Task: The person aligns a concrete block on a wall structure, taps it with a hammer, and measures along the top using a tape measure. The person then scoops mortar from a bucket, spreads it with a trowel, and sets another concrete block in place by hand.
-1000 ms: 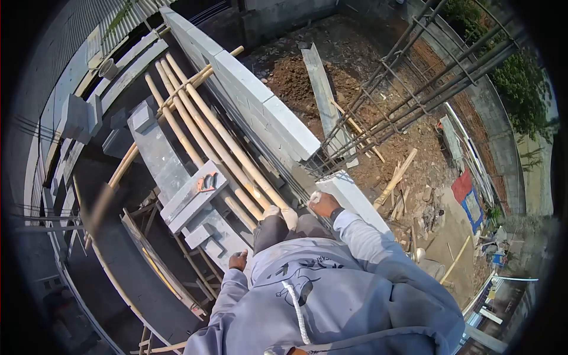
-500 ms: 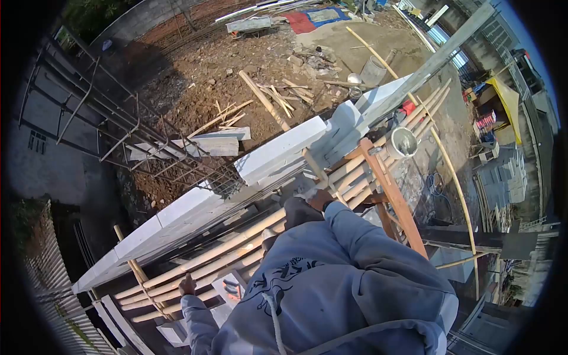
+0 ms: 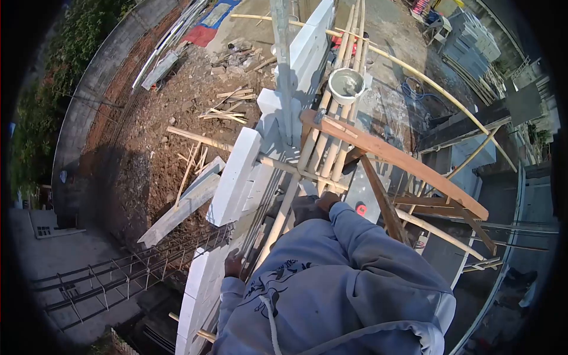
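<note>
Shifting since the earlier frame, the left hand (image 3: 234, 263) is leaving its place over the bamboo poles (image 3: 341, 161) and is now hovering close to the white block wall (image 3: 192, 296), while the view is swinging so that the wall is running upward, left of centre. Its fingers are bending loosely; I cannot tell whether they are touching the blocks or holding anything. Over the thigh, the right hand (image 3: 327, 201) is bunching up narrow near the poles, and its grip is hiding in shadow, so what it may be holding I cannot tell.

Just beside that hand, a small red object (image 3: 361, 209) is resting on a grey board. Ahead, 1 brown timber beam (image 3: 402, 160) is slanting across the poles, and beyond it 1 white bucket (image 3: 347, 84) is standing on them, containing grey material. Across the wall, a steel bar cage (image 3: 127, 272) is reaching leftward, and loose sticks (image 3: 231, 106) are lying on brown soil.
</note>
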Action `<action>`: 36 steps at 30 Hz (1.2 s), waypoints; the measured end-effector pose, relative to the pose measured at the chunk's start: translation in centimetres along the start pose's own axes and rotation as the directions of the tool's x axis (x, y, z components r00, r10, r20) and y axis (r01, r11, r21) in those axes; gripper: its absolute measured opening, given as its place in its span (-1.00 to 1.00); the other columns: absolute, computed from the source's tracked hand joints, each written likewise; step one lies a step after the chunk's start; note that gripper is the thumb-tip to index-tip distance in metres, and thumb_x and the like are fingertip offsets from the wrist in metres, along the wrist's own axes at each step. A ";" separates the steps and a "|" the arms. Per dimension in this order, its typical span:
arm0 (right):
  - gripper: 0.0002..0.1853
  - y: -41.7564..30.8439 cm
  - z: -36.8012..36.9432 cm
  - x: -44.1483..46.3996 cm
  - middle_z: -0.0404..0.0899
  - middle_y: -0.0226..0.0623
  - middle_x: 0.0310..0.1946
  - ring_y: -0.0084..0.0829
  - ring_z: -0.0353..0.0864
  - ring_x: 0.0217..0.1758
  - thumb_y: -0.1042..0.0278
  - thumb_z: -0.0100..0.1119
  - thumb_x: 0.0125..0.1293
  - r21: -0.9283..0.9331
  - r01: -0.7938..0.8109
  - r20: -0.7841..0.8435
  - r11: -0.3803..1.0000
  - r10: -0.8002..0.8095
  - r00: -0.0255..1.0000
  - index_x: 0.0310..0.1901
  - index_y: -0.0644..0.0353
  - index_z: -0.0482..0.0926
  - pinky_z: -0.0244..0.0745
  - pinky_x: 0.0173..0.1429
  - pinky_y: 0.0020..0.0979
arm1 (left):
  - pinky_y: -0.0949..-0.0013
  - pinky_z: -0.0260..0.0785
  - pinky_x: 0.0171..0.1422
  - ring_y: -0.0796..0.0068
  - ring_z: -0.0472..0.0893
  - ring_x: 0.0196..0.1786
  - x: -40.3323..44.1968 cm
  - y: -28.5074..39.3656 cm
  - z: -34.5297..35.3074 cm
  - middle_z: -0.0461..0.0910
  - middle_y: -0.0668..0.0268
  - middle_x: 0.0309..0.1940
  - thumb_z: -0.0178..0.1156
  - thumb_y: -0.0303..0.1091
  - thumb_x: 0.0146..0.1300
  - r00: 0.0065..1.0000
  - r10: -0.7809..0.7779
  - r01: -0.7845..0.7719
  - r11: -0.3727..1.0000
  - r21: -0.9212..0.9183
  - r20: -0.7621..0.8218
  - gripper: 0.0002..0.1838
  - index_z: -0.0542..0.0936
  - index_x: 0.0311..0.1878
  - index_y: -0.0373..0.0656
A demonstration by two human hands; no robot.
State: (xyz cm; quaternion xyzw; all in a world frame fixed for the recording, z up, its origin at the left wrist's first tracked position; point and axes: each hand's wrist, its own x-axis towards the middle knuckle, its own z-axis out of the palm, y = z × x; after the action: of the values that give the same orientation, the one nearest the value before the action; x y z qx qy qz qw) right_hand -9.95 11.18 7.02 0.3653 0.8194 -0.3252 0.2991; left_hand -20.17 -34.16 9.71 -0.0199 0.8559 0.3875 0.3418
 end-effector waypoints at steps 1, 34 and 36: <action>-0.44 0.7 -0.9 1.1 0.56 0.04 -0.04 -0.09 0.54 0.07 -0.04 0.08 0.10 0.034 -0.015 0.002 0.999 0.015 1.000 -0.06 0.31 0.58 0.42 0.16 -0.24 | 0.34 0.44 0.01 0.26 0.60 -0.05 1.5 -1.8 -0.3 0.60 0.01 -0.10 0.22 -0.17 0.12 1.000 -0.003 0.003 1.000 -0.002 -0.030 -0.49 0.52 0.03 -0.38; 0.09 43.2 33.0 20.5 0.22 0.23 0.24 0.14 0.25 0.28 -0.43 0.12 0.02 0.616 -0.686 -0.224 0.388 0.921 0.319 0.35 0.35 0.05 0.23 0.29 -0.06 | 0.25 0.41 0.08 0.13 0.59 0.00 28.5 4.2 22.0 0.57 -0.03 -0.09 0.09 -0.05 0.26 0.741 -0.408 -0.082 0.733 0.675 0.533 -0.49 0.46 0.08 -0.31; 0.13 45.8 33.7 22.8 0.26 0.11 0.22 0.05 0.36 0.20 -0.48 0.18 -0.07 0.739 -0.612 -0.122 0.282 0.949 0.290 0.35 0.28 0.07 0.39 0.09 -0.03 | 0.24 0.39 0.11 0.11 0.58 0.03 29.7 1.7 23.1 0.57 -0.05 -0.07 0.07 -0.02 0.28 0.744 -0.405 -0.067 0.746 0.663 0.531 -0.46 0.44 0.11 -0.31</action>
State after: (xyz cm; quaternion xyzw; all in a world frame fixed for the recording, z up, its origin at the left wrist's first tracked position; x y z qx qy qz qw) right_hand 22.22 19.00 -44.53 0.8821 0.4118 -0.2230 0.0508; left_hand -30.23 -10.48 -17.83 0.1502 0.7566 0.0164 0.6361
